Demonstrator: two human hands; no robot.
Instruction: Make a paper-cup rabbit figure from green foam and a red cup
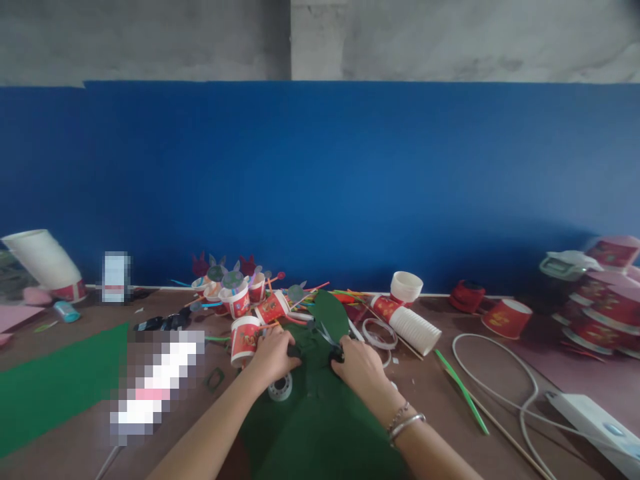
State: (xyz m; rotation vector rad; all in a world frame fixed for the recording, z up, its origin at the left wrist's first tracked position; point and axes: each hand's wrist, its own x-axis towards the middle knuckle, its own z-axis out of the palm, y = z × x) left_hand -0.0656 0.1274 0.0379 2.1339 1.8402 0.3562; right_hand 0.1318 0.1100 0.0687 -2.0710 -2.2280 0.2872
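Here, right hand [361, 365] closed on half-hidden scissors [327, 337]; left hand [273, 357] pinching dark green felt sheet [320, 413], lower edge cut off.

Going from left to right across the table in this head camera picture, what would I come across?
Tilted white cup stack → flat green sheet → cluster of red paper cups → left hand → scissors → right hand → lying white cup stack → white cable loop → stacked red bowls.

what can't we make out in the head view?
- Scissors handles: covered by the right hand.
- Left hand fingertips: curled onto the dark green sheet, grip unclear.
- Tape roll: partly under the left wrist.
- Two pixelated patches, left.
- Cup print: too small.
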